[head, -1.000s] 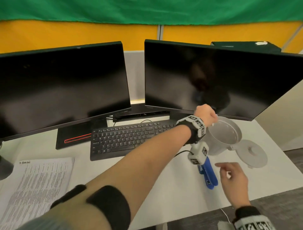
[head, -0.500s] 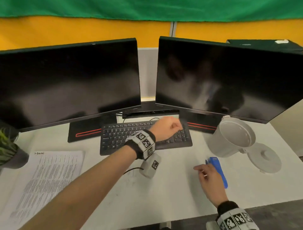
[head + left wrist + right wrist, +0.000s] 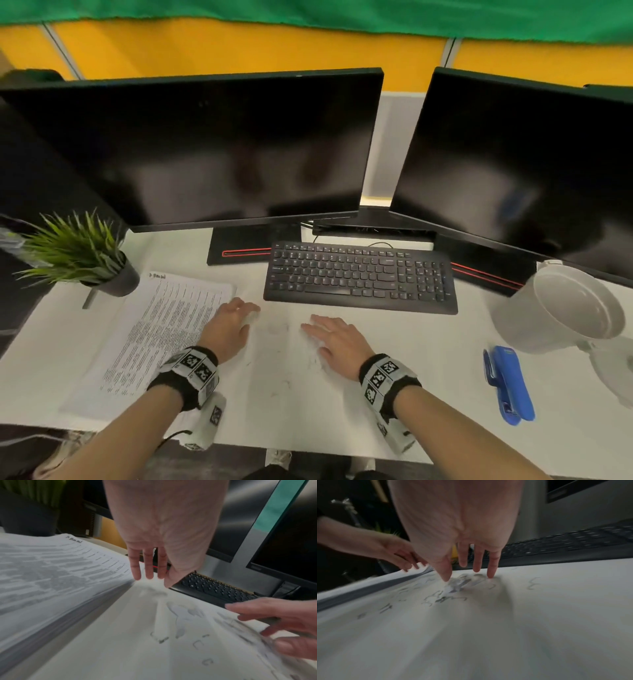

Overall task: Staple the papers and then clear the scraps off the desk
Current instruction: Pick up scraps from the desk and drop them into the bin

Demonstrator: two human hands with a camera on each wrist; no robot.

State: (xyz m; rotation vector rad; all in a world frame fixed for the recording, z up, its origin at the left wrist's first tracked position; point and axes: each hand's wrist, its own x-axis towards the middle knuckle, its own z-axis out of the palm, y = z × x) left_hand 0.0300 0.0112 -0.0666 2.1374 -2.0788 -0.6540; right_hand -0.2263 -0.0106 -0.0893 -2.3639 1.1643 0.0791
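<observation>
A stack of printed papers (image 3: pixel 164 325) lies on the left of the white desk (image 3: pixel 281 411). Bent staples and small paper scraps (image 3: pixel 274 329) are strewn between my hands; the right wrist view shows these scraps (image 3: pixel 453 586) blurred under my fingers. My left hand (image 3: pixel 245 313) is flat with straight fingers, its tips on the desk at the papers' right edge (image 3: pixel 120 572). My right hand (image 3: pixel 315 327) is spread flat, fingertips (image 3: pixel 491 573) touching the desk among the staples. Neither hand holds anything. The blue stapler (image 3: pixel 508 383) lies far right.
A black keyboard (image 3: pixel 359 277) sits just beyond my hands, below two dark monitors (image 3: pixel 222 147). A white bin (image 3: pixel 561 308) lies tipped at the right with its lid (image 3: pixel 613 373) beside it. A potted plant (image 3: pixel 78 253) stands at the far left.
My left hand has come back from the bin, across the keyboard, down beside the papers. My right hand has left the stapler for the middle of the desk. The view has swung left.
</observation>
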